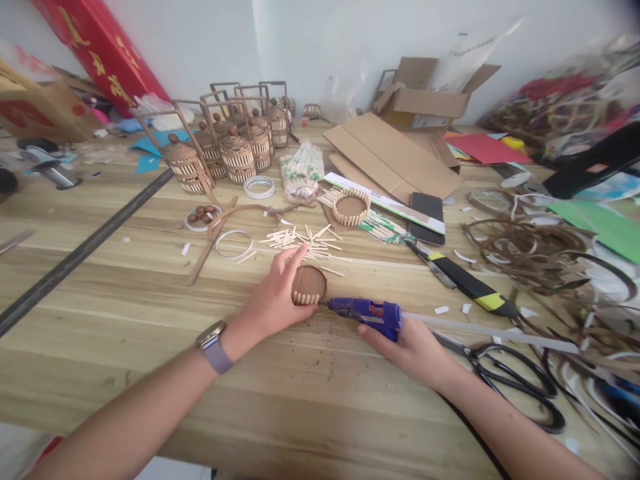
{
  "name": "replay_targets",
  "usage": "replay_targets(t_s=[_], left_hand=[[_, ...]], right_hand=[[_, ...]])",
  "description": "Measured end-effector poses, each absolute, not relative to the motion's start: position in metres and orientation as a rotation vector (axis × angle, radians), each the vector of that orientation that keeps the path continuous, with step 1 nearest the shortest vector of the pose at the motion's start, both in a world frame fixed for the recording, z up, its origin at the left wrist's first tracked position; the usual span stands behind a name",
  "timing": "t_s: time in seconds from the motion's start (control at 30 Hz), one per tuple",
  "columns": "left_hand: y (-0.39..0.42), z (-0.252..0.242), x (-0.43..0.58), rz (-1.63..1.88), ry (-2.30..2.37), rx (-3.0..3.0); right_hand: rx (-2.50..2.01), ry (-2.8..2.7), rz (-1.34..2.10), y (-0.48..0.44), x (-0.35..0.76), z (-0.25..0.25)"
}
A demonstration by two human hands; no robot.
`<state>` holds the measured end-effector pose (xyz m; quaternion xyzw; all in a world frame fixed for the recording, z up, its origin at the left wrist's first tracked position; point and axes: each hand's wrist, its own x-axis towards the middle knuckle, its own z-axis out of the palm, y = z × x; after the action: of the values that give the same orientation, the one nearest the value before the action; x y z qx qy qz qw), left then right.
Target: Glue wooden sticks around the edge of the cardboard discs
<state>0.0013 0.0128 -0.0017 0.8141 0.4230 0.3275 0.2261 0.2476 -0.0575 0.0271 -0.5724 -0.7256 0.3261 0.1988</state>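
Note:
My left hand (pixel 273 293) curls its thumb and fingers around a small round brown cardboard base (pixel 310 278), with short pale sticks standing along its near edge. My right hand (pixel 413 347) grips a blue hot glue gun (pixel 367 313), and a long clear glue stick (pixel 490 333) runs out of its back. The gun's nozzle is at the base's right edge; whether it touches I cannot tell. Just beyond lies a loose pile of matchstick-like sticks (pixel 310 243). A round piece fully ringed with sticks (pixel 351 207) sits farther back.
Several lantern-like stick baskets (pixel 237 157) with tall handles stand back left. On the right lie a utility knife (pixel 470 283), black scissors (pixel 515 373), a phone (pixel 427 217) and coiled brown strips (pixel 510 240). Cardboard sheets (pixel 390 153) lie behind. A metal ruler (pixel 90 247) crosses the left.

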Motion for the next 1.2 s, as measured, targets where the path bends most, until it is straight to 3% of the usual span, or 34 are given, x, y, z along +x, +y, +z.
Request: replay_targets(t_s=[1.03, 1.1, 1.2], left_hand=[[0.013, 0.000, 0.002, 0.873, 1.192, 2.254], [0.013, 0.000, 0.002, 0.863, 1.198, 2.259], [0.013, 0.001, 0.002, 0.861, 1.197, 2.262]], right_hand=[[-1.624, -1.874, 0.820, -0.058, 0.247, 0.026], [-1.646, -1.753, 0.920, -0.056, 0.251, 0.031], [-1.599, -1.631, 1.390, -0.053, 0.258, 0.041]])
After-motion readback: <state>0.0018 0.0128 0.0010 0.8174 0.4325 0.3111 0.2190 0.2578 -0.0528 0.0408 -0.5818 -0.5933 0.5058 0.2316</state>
